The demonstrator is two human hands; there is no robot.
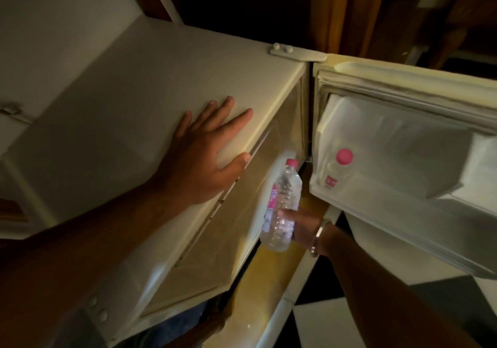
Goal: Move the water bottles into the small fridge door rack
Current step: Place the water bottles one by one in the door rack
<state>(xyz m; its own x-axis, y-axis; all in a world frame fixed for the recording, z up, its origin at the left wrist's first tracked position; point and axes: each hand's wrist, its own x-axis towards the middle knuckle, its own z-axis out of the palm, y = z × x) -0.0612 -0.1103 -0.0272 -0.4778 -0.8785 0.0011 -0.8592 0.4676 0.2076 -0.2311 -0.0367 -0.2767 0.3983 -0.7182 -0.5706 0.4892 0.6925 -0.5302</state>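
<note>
A clear water bottle [282, 202] with a pink cap and pink label is held upright in front of the small fridge's open front, my right hand [301, 226] wrapped around its lower half. A second bottle [340, 166] with a pink cap stands in the door rack [376, 194] of the open fridge door, at the rack's left end. My left hand [207, 156] lies flat, fingers spread, on the fridge top [150, 97] near its front edge. A metal bangle sits on my right wrist.
The white fridge door [419, 159] swings open to the right, hinged at the top corner [295, 53]. A white wall or cabinet stands at the left. Black and white floor tiles [403, 307] lie below. Dark wood and a curtain are behind.
</note>
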